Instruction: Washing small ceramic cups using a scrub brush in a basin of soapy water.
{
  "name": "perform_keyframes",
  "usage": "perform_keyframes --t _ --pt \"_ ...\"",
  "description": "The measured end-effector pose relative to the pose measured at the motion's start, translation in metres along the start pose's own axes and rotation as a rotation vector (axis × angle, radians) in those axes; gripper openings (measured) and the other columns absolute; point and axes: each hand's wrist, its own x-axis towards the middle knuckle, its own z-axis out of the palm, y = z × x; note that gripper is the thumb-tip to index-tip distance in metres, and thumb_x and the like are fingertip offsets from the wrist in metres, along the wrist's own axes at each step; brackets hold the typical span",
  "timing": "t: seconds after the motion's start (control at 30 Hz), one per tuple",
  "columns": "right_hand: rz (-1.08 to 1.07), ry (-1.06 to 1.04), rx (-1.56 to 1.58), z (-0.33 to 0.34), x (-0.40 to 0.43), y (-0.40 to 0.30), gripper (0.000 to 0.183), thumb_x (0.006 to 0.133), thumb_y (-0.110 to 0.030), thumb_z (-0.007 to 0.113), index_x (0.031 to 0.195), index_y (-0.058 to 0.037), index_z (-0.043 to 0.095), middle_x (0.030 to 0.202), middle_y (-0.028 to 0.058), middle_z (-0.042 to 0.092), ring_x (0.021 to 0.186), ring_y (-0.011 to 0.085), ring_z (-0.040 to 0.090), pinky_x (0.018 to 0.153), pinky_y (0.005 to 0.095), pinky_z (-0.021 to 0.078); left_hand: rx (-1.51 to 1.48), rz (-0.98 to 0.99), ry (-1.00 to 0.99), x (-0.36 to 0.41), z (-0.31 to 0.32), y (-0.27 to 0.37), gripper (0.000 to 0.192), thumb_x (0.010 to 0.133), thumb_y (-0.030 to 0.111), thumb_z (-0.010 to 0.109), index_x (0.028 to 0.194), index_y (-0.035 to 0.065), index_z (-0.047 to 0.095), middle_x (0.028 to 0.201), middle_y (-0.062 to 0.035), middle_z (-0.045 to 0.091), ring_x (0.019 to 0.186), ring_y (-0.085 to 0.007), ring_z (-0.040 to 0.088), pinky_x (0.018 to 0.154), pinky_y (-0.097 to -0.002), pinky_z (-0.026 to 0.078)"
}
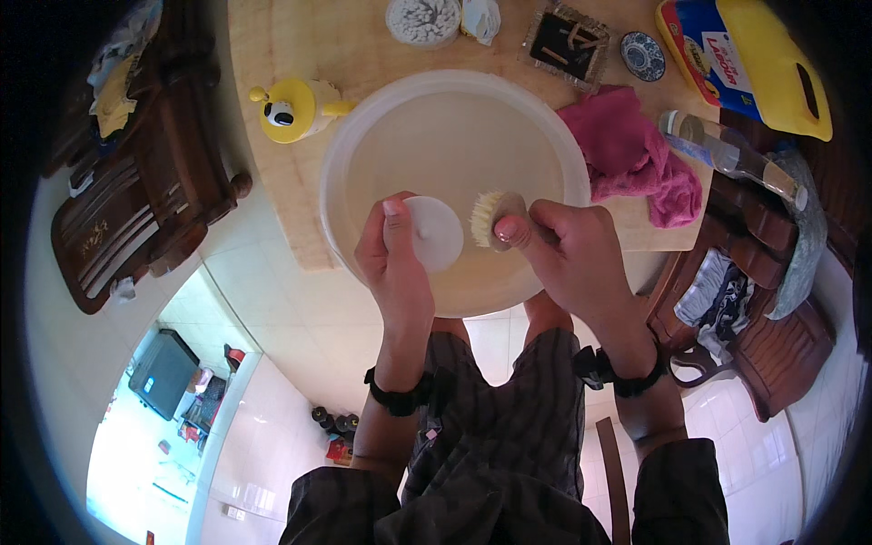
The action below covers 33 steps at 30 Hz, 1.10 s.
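Observation:
My left hand [394,248] grips a round white disc [436,231], perhaps a lid, by its left edge, thumb on top. In my right hand [579,252] is a scrub brush [501,218] with pale bristles and a brownish back. Its bristles face left towards the disc, with a small gap between them. Both hands are over the near half of a large translucent plastic basin [334,170]. The basin sits at the near edge of a wooden table [286,197] and seems to hold water. My right fingers are partly hidden behind the brush.
A crumpled pink towel [613,136] touches the basin's right side. A yellow-lidded mug [296,112] stands at left. Farther back are a tub of cotton swabs [424,19], a square tray [569,48] and a small patterned dish [642,56]. A clear bottle [739,157] lies at right, near a yellow package [763,61].

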Motion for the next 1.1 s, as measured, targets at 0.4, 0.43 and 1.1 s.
perform_keyframes --t 0.4,0.43,1.1 --pt "-0.353 0.030 -0.131 0.012 -0.013 -0.012 0.054 0.085 -0.055 0.074 0.063 -0.0067 0.061 0.057 0.0158 0.058 0.057 0.0372 0.064 0.053 0.0449 0.0495 0.304 0.212 -0.125 -0.001 -0.008 0.000 0.029 0.107 0.029 0.057 0.097 0.0025 0.065 0.085 0.0001 0.061 0.077 -0.0092 0.058 0.067 -0.0282 0.053" --pt "-0.257 0.035 -0.196 0.014 -0.007 0.002 0.052 0.086 -0.055 0.073 0.067 -0.0071 0.064 0.060 0.0150 0.061 0.059 0.0369 0.066 0.055 0.0457 0.0518 0.243 0.139 -0.063 -0.003 -0.007 -0.004 0.030 0.107 0.029 0.057 0.097 0.0027 0.065 0.084 0.0002 0.060 0.076 -0.0093 0.057 0.064 -0.0290 0.052" --pt "0.108 0.041 0.093 -0.004 -0.005 0.019 0.043 0.094 -0.036 0.075 0.075 0.0008 0.063 0.056 0.0125 0.052 0.049 0.0209 0.050 0.051 0.0344 0.0414 -1.084 -0.535 -0.579 0.020 -0.014 -0.010 0.042 0.113 0.039 0.035 0.103 0.0109 0.065 0.071 0.0023 0.058 0.111 -0.0236 0.050 0.105 -0.0388 0.033"
